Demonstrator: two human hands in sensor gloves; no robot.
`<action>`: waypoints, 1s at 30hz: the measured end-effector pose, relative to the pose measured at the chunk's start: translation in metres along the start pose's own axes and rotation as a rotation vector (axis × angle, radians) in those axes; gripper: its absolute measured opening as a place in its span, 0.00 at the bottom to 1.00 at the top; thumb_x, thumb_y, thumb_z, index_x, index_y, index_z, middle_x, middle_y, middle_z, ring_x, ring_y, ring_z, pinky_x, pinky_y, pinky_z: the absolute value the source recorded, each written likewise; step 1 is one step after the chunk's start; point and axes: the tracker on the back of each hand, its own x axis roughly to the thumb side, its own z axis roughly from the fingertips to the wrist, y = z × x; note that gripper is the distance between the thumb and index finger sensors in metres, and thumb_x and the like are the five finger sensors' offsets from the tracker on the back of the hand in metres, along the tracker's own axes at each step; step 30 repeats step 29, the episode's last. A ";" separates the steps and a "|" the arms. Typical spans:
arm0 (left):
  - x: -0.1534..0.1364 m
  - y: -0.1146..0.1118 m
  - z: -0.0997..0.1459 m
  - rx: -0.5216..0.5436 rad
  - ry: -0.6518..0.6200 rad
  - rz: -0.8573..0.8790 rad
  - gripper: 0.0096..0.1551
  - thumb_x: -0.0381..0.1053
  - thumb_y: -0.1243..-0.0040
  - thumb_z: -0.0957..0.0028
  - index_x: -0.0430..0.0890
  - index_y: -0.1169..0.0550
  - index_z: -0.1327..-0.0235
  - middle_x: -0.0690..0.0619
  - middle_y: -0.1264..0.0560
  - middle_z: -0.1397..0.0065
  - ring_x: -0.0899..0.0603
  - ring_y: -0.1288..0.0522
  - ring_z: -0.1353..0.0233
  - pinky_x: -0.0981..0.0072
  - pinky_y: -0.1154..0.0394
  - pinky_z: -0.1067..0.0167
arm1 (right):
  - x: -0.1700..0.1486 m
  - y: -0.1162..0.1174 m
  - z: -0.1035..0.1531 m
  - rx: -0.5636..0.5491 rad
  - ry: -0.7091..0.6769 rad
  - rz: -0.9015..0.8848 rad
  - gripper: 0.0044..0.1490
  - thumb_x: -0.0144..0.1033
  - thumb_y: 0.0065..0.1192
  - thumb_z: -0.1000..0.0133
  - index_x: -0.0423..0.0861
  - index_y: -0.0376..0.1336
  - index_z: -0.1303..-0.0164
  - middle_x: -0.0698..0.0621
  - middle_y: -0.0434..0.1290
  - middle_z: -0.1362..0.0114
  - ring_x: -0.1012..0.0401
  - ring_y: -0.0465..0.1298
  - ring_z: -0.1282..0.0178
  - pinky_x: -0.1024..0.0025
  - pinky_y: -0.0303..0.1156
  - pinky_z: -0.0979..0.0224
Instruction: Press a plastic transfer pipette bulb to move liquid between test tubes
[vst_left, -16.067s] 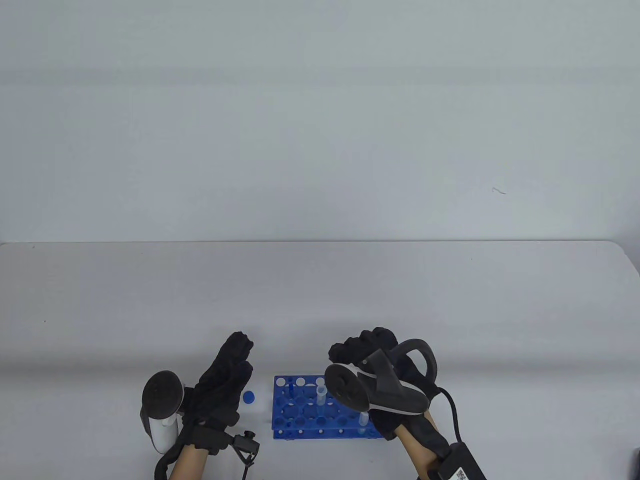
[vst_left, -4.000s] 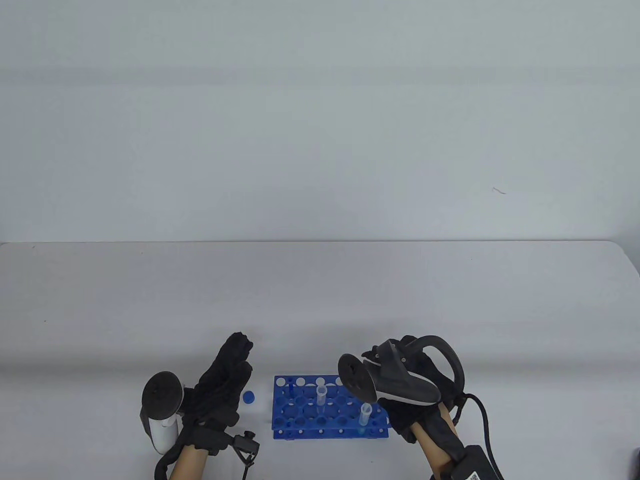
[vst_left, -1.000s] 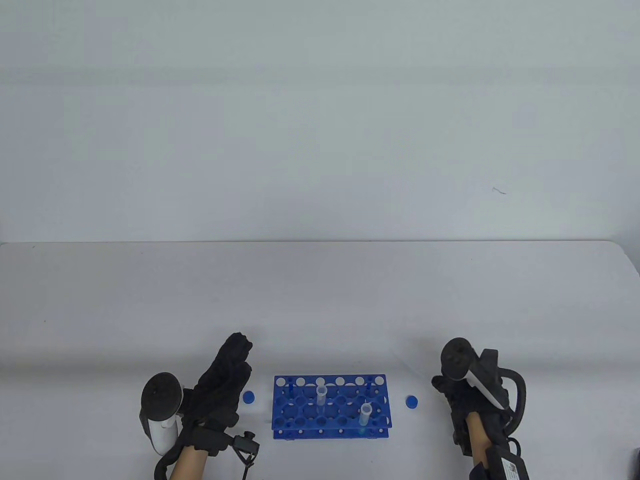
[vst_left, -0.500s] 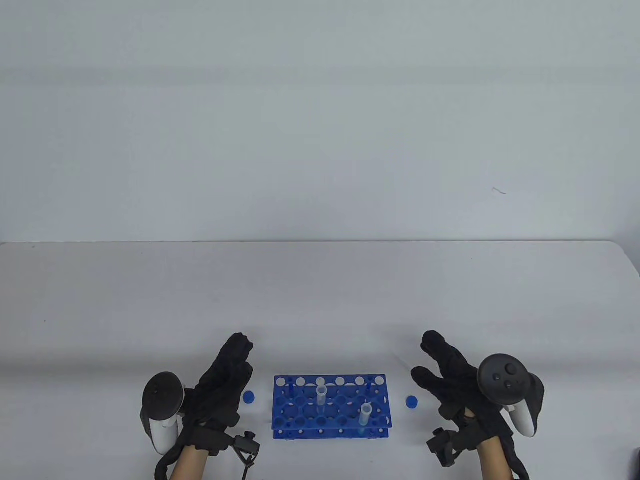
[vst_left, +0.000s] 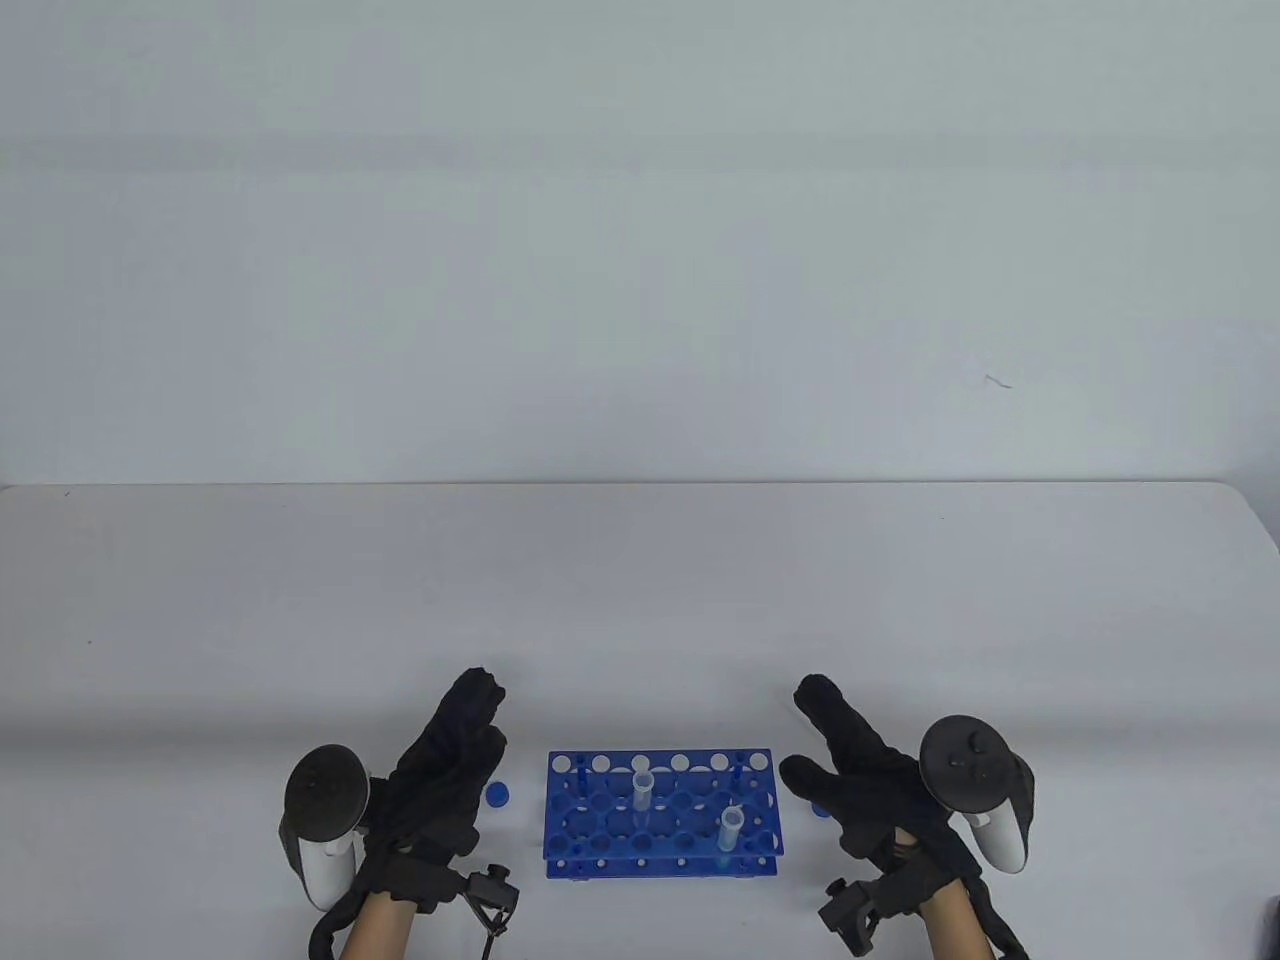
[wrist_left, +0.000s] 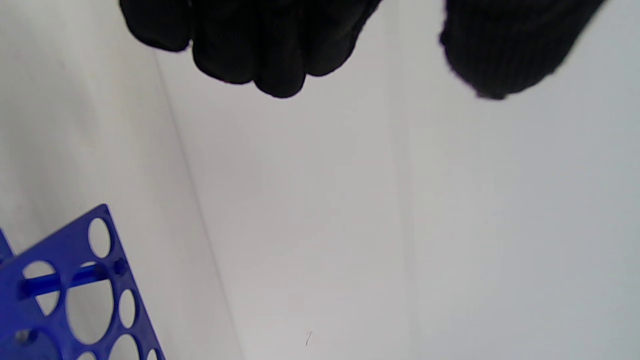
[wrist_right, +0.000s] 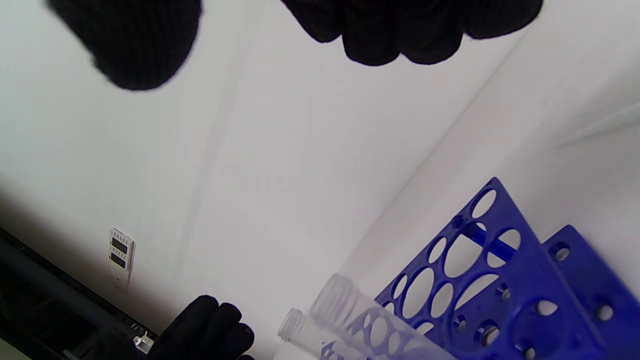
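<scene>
A blue test tube rack (vst_left: 600, 815) stands near the table's front edge, with two clear uncapped tubes in it, one in the middle (vst_left: 642, 790) and one toward the right (vst_left: 731, 830). My left hand (vst_left: 485, 715) rests open and empty left of the rack. My right hand (vst_left: 808, 735) is open and empty just right of the rack, fingers stretched out. In the right wrist view the rack (wrist_right: 500, 280) and both tubes (wrist_right: 345, 310) show below my fingers (wrist_right: 400, 30). A thin clear stem there, likely the pipette (wrist_right: 600, 127), lies on the table.
A blue cap (vst_left: 497, 795) lies between my left hand and the rack. A second blue cap (vst_left: 820, 810) is mostly hidden under my right hand. The rack's corner (wrist_left: 65, 290) shows in the left wrist view. The white table (vst_left: 640, 580) stretches far behind.
My right hand has turned with its fingers spread and slid left toward the rack, now partly covering the right blue cap. My left hand, the rack and tubes have not moved.
</scene>
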 end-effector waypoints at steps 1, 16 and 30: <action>0.000 0.000 0.000 0.000 0.000 0.000 0.56 0.74 0.49 0.54 0.48 0.43 0.15 0.46 0.40 0.13 0.37 0.42 0.17 0.38 0.44 0.20 | 0.000 -0.001 0.000 -0.009 0.005 -0.003 0.59 0.58 0.64 0.54 0.40 0.47 0.19 0.36 0.54 0.14 0.37 0.55 0.16 0.38 0.55 0.23; -0.001 -0.001 0.000 -0.006 0.000 -0.003 0.56 0.74 0.49 0.54 0.48 0.43 0.15 0.46 0.40 0.13 0.37 0.42 0.17 0.38 0.44 0.20 | -0.003 -0.004 0.000 -0.011 0.024 -0.011 0.58 0.58 0.63 0.54 0.40 0.49 0.20 0.36 0.55 0.14 0.37 0.56 0.17 0.38 0.56 0.23; -0.001 -0.002 0.001 -0.007 -0.001 0.001 0.56 0.74 0.49 0.54 0.48 0.43 0.15 0.45 0.40 0.13 0.37 0.42 0.17 0.38 0.44 0.20 | -0.004 -0.002 0.000 -0.002 0.032 -0.006 0.58 0.58 0.63 0.54 0.39 0.50 0.20 0.36 0.56 0.15 0.37 0.57 0.17 0.38 0.56 0.23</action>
